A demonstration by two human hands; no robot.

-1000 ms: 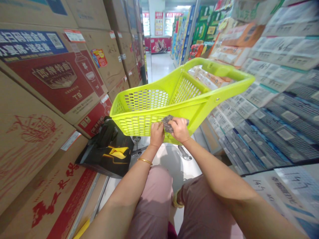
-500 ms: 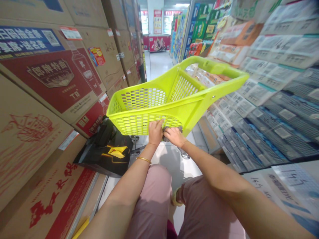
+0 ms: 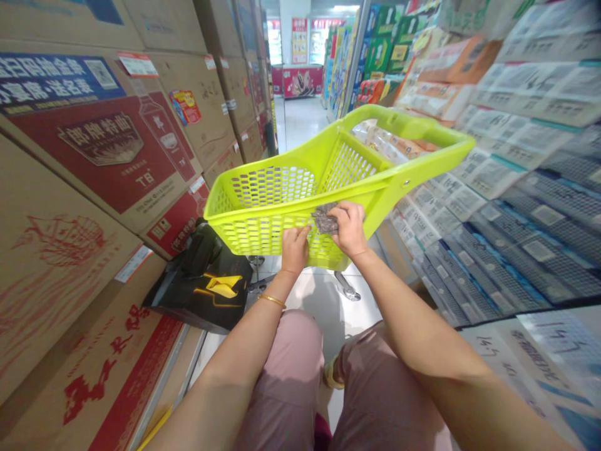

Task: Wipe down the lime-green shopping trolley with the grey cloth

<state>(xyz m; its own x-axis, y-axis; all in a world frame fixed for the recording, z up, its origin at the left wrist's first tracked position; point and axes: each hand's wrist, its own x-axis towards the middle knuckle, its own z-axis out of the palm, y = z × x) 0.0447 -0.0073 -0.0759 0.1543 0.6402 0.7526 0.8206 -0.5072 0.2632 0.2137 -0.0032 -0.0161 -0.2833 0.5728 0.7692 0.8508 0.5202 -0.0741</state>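
A lime-green plastic shopping cart (image 3: 263,211) with perforated walls stands crosswise in front of me, its handle up at the right. My right hand (image 3: 350,227) is closed on a crumpled grey cloth (image 3: 325,219), which lies against the near side wall below the rim. Left of it, my left hand (image 3: 295,248) has its fingers curled at the holes of the same wall, gripping the cart. The fingertips of that hand are partly hidden. Inside, the cart shows bare walls, with a perforated back panel (image 3: 350,164).
Stacked cardboard boxes (image 3: 103,144) line the left side. A black bag (image 3: 201,300) with a yellow piece on it sits by them. Packaged paper goods (image 3: 516,131) are piled along the right. A metal caster (image 3: 347,288) shows under the cart, and the aisle floor (image 3: 303,116) runs ahead.
My right hand with the cloth dipped to the wall's lower edge, then came back up and slightly right. My left hand has stayed at the wall. The cart has hardly moved.
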